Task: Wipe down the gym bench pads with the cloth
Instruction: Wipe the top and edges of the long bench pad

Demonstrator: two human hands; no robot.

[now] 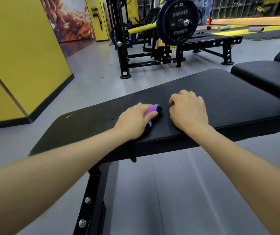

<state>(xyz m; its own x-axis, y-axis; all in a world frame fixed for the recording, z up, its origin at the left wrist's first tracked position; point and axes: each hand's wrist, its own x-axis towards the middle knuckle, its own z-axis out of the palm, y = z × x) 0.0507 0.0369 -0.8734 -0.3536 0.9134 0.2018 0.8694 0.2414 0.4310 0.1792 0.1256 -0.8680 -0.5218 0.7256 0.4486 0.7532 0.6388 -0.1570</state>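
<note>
Head camera looks down at a wide black padded bench pad with a smooth vinyl-like surface, which fills the middle of the view. Both bare forearms reach forward onto it. The left hand lies palm down on the pad, and its fingers are curled over a small purple and black cloth, bunched into a tight roll. The cloth is pressed between this hand and the pad surface, near the front edge of the pad, and only its purple end with a black tip shows past the fingers. The right hand rests just beside it on the same pad, fingers bent inward in a loose fist, knuckles up; it holds nothing that I can see. The two hands are near each other but apart.

Under the pad a black metal frame leg with two silver bolts goes down to the grey floor. To the right a second black pad stands just beside the first. Farther back there is a black weight machine with a round plate, and a yellow wall is on the left.
</note>
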